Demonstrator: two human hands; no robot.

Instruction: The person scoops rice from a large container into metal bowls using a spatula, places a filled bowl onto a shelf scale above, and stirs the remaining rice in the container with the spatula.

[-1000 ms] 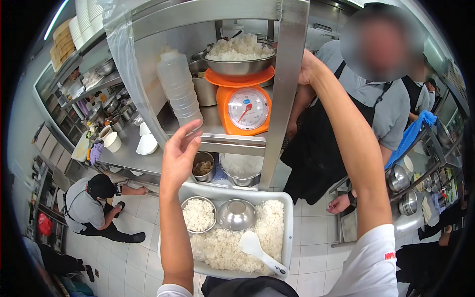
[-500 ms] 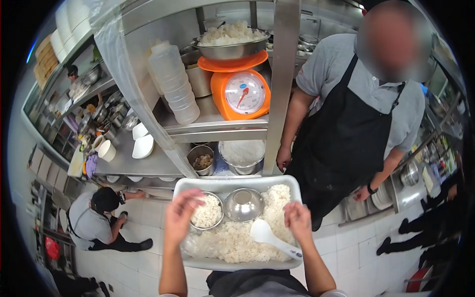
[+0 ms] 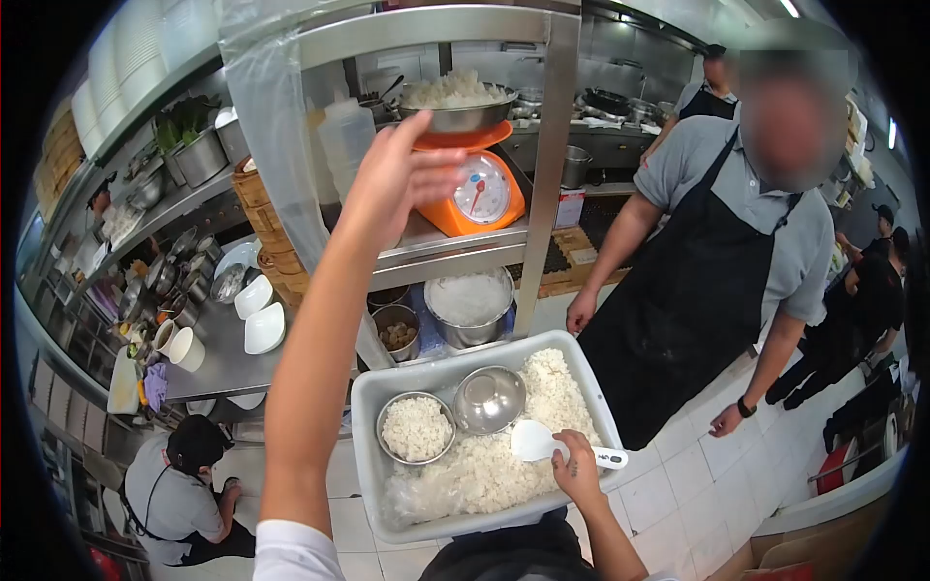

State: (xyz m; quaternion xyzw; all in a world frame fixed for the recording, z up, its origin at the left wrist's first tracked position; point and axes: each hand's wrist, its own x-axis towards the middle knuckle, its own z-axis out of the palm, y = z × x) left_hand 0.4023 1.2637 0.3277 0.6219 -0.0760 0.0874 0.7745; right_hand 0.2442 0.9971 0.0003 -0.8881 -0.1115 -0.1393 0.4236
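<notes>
My left hand [image 3: 405,179] is raised in front of the orange dial scale [image 3: 492,208], fingers and thumb apart, with nothing in it. It is nearest to the steel bowl of rice [image 3: 463,118] on the scale's pan; whether it touches the bowl is unclear. My right hand [image 3: 577,463] is closed on the handle of a white rice paddle [image 3: 532,441], whose blade lies on loose rice [image 3: 513,484]. That rice fills much of a white plastic tub [image 3: 367,484]. Also in the tub are a steel bowl filled with rice [image 3: 417,429] and an upside-down steel bowl [image 3: 489,399].
Ahead stands a steel shelf rack [image 3: 560,145] with a clear plastic sheet [image 3: 262,116]. Below are a pot of white contents [image 3: 471,300] and a smaller pot [image 3: 395,331]. A person in a black apron [image 3: 693,261] stands close right; another person [image 3: 184,484] is at lower left.
My left hand has moved from beside the rice-filled bowl up toward the scale. My right hand has come from the tub's right side onto the paddle handle. The view has shifted.
</notes>
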